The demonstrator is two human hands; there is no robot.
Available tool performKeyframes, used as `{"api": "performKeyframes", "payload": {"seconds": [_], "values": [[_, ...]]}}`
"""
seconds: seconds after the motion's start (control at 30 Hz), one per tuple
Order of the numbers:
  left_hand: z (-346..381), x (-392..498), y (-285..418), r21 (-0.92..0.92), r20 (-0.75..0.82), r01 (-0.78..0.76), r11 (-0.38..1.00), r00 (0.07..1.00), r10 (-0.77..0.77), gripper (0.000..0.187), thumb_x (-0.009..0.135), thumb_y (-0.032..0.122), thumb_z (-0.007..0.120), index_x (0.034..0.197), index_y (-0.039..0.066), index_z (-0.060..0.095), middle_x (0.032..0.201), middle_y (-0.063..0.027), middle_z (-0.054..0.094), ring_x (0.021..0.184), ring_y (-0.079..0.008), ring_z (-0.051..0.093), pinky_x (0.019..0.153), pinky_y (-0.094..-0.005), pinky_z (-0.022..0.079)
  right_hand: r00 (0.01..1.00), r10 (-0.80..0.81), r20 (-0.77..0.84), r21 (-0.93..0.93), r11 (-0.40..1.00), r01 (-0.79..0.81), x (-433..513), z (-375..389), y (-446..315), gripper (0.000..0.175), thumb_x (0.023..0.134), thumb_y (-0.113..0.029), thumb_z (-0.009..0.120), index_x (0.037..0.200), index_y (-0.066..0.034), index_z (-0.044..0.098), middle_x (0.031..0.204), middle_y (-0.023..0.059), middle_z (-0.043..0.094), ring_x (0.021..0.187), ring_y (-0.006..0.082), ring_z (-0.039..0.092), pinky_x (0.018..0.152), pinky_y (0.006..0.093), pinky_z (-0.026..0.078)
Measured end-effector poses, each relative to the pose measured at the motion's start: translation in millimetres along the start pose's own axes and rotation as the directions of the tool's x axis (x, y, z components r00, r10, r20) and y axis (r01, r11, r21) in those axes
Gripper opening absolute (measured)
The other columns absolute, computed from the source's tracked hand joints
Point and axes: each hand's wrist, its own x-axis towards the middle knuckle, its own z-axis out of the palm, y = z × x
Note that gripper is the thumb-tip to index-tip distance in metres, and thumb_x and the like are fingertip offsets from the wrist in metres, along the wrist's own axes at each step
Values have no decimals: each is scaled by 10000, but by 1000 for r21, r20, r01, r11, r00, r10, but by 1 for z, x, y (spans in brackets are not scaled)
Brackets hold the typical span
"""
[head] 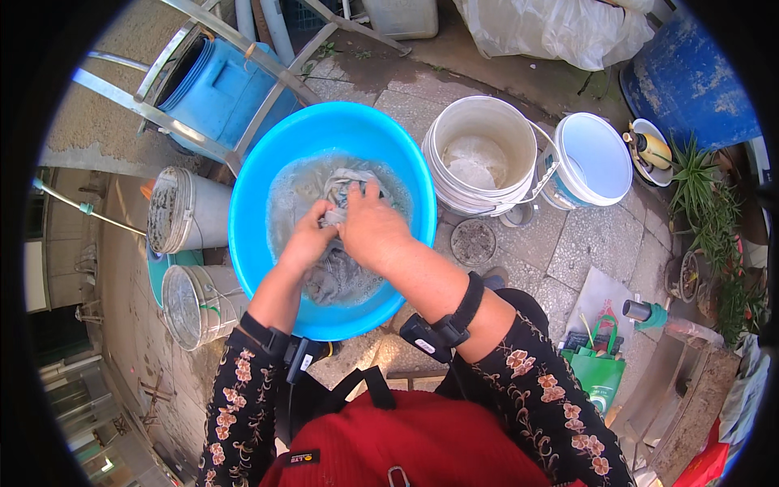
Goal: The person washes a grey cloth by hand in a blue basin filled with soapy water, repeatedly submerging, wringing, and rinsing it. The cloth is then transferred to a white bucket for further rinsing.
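In front of me stands a round blue plastic basin [389, 131] with cloudy, sudsy water [292, 189] in it. A wet greyish cloth [338, 277] lies bunched in the water, partly sunk. My left hand [309, 238] pinches a fold of this cloth between thumb and fingers. Close beside it, my right hand [374, 225] lies over the cloth's upper part, its fingers spread over the bunched fabric. The right fingertips rest on the cloth; its thumb is near the left thumb. Foam bubbles float around the cloth's lower edge.
Right of the basin stand a white bucket [447, 131] and a smaller white bucket [584, 131]. Grey buckets [207, 210] crowd its left side. A metal ladder [268, 64] leans across a blue barrel [225, 91]. A green bag [599, 374] sits at lower right.
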Motion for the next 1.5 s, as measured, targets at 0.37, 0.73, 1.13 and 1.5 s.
{"api": "performKeyframes", "payload": {"seconds": [0.37,0.73,1.13,1.5], "values": [[-7,-40,34,-894,109,117,433,993,-42,424,972,383,447,1219,41,490,1129,-106,577,1045,-249,562,912,-376,450,970,108,-218,684,726,73,-21,23,-41,241,824,-105,604,1019,2,513,1057,215,482,1028,396,495,889,457,415],[15,-48,10,-948,-169,-124,293,977,-132,210,915,231,600,1048,81,537,980,-53,622,909,-172,606,826,-343,483,953,-64,-297,441,876,196,-4,33,-18,319,884,-223,595,1086,14,531,1022,207,552,962,360,546,853,420,428],[-47,-77,-16,-922,35,42,385,999,-24,417,903,340,614,1201,98,448,1137,-70,528,1081,-188,513,877,-418,441,949,137,285,724,618,-306,-4,0,-48,325,911,-123,559,1213,-13,517,1061,74,596,945,129,572,831,269,443],[-60,-49,-65,-993,48,76,92,959,-281,697,902,429,577,1420,82,264,1470,-198,216,1359,-359,238,1010,-654,281,982,188,-19,-274,944,-186,113,97,-29,377,779,-138,641,1133,-49,546,903,165,624,832,261,603,710,343,476]]}}
